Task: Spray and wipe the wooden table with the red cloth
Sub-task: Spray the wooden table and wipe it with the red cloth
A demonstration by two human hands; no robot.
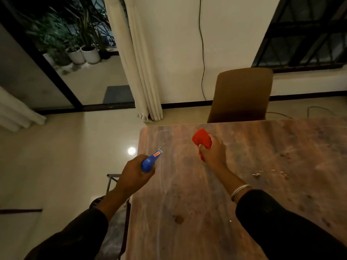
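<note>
The wooden table (pixel 187 194) fills the lower right, its top streaked and dotted with dark spots and small droplets. My left hand (pixel 134 173) grips a blue spray bottle (pixel 150 160) at the table's left edge, its nozzle aimed over the tabletop. My right hand (pixel 214 152) presses a bunched red cloth (pixel 202 139) onto the table near its far left corner. A silver bangle sits on my right wrist.
A brown chair (pixel 242 94) stands pushed against the table's far edge. A cream curtain (pixel 139 72) hangs beyond the corner, with a glass door and potted plants (pixel 84 53) at the back left. A metal frame (pixel 112 182) stands by the table's left side on the glossy floor.
</note>
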